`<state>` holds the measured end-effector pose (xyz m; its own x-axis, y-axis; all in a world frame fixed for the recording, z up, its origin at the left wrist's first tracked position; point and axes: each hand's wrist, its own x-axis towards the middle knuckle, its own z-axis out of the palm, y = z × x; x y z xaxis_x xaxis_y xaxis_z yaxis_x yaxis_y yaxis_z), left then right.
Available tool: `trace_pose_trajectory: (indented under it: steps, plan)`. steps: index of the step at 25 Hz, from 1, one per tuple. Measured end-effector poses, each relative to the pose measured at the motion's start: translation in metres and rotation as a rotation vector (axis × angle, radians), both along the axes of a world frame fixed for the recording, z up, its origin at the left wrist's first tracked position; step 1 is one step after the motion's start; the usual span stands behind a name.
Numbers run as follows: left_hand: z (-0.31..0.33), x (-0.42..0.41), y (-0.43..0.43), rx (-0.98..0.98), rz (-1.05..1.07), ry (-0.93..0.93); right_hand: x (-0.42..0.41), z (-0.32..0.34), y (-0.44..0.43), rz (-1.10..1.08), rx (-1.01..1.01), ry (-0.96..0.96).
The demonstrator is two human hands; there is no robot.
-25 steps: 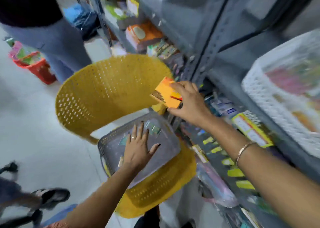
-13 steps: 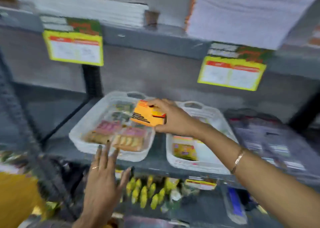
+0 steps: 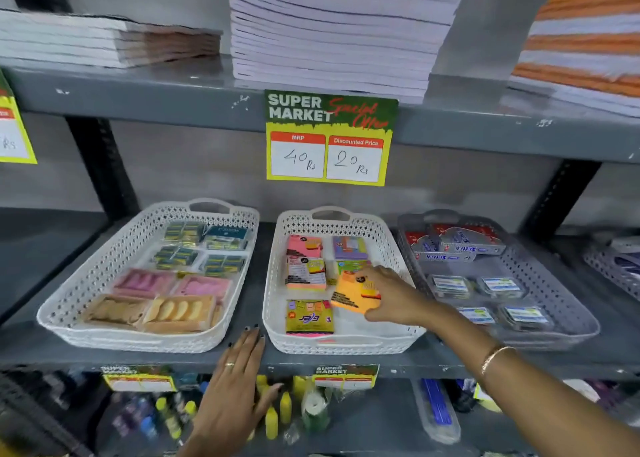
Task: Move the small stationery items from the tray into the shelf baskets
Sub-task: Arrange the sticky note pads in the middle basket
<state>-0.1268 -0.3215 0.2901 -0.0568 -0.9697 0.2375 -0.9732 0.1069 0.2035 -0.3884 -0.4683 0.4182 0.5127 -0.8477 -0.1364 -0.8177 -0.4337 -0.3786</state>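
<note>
**Pad could land askew in the basket**

Our left hand (image 3: 239,384) rests open on the shelf edge (image 3: 104,359) at 6 o'clock. Further in, our right hand (image 3: 391,295) grips the orange sticky-note pad (image 3: 353,295) over the middle white basket (image 3: 346,344); released tilted, it may overlap the neighbouring pads.

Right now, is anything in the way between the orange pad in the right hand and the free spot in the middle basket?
Nothing visible. The right hand holds the orange pad above the middle basket, over its bare floor.
</note>
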Motion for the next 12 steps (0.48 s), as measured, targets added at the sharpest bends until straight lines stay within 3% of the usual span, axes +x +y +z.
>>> trace_pose_trajectory:
  steps: [12]
  plan:
    - [0.005, -0.007, -0.004, 0.063, 0.067, -0.055, -0.003, -0.034, -0.014, 0.134, 0.112, 0.362]
